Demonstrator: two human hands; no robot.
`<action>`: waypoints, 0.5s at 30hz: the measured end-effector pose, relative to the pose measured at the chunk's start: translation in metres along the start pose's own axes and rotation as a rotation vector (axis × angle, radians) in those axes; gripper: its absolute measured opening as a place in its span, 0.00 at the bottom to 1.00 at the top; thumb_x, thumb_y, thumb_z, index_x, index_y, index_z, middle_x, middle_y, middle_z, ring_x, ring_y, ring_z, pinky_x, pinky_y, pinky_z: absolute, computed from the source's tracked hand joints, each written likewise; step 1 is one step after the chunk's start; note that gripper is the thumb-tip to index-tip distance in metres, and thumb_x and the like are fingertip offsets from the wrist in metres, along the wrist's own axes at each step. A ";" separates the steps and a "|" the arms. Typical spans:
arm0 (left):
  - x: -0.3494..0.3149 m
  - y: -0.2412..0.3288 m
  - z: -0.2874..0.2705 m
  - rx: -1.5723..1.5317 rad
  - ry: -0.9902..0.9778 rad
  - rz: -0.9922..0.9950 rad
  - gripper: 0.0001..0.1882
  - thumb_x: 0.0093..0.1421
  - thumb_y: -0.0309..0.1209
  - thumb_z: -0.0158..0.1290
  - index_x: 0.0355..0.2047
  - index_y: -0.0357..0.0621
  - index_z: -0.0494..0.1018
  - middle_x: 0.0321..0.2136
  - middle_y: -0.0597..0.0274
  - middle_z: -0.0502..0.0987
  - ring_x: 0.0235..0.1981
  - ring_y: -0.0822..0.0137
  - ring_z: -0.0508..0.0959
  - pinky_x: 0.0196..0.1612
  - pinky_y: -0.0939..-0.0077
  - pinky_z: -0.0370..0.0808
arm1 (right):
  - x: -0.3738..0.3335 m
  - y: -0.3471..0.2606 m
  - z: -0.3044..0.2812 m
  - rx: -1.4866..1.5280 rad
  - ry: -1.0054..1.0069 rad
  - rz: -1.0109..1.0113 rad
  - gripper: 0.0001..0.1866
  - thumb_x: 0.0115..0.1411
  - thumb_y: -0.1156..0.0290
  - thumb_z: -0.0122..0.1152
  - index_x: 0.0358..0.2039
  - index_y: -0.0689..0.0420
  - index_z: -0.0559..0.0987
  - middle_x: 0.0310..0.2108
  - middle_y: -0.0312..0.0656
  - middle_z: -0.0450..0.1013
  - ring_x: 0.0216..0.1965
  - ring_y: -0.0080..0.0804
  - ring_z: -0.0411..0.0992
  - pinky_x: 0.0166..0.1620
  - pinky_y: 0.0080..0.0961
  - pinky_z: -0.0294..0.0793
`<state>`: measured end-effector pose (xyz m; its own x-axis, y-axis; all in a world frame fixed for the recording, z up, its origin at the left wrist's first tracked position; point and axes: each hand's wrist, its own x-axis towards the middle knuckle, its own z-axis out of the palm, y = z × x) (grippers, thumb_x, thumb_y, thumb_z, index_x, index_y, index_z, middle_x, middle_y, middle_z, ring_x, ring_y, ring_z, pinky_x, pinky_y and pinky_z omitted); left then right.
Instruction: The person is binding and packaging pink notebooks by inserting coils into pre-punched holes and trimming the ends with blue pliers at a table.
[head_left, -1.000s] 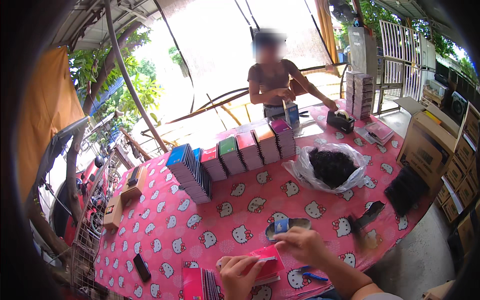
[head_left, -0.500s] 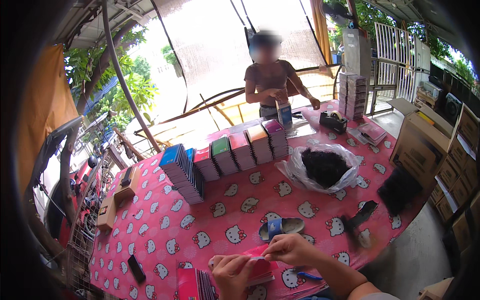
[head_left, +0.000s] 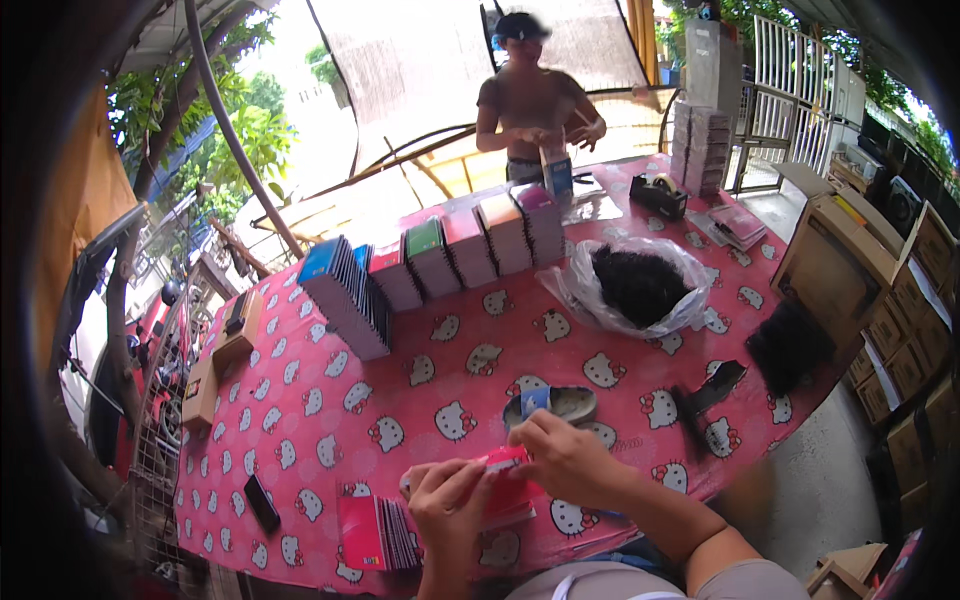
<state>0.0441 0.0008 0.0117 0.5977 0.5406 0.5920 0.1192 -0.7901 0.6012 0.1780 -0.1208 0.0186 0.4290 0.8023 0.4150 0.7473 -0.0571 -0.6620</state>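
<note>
Near the table's front edge, my left hand (head_left: 447, 497) is closed on the edge of a red notebook (head_left: 510, 496), which is tilted up off the table. My right hand (head_left: 568, 458) is in a pinch at the far right end of the same edge; whatever lies between its fingertips is too small to make out. To the left of my left hand lies a fanned row of red spiral notebooks (head_left: 362, 532). Just beyond my right hand is a grey slipper (head_left: 572, 403) with a blue strap.
Stacked notebooks (head_left: 425, 240) in several colours line the table's middle. A plastic bag (head_left: 575, 300) holds a black mass (head_left: 640, 285). Black bundles (head_left: 790, 345), a tape dispenser (head_left: 658, 197) and a carton (head_left: 835, 260) stand right; a phone (head_left: 262, 503) lies left. A co-worker (head_left: 535, 110) stands opposite.
The view has shifted, so table things sit higher in the picture. My right hand has risen slightly from the notebook's edge area. The co-worker's hand has lifted off the table.
</note>
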 end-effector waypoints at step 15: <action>-0.016 -0.010 -0.004 -0.041 -0.047 -0.012 0.11 0.44 0.28 0.64 0.32 0.49 0.81 0.27 0.69 0.77 0.32 0.69 0.72 0.44 0.71 0.60 | 0.000 -0.015 0.008 -0.143 -0.028 -0.104 0.10 0.49 0.70 0.65 0.29 0.57 0.73 0.28 0.41 0.68 0.32 0.38 0.71 0.27 0.31 0.71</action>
<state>0.0298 0.0015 -0.0017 0.6333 0.5349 0.5593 0.0943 -0.7706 0.6303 0.1624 -0.1151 0.0239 0.3329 0.8244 0.4578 0.8525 -0.0556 -0.5198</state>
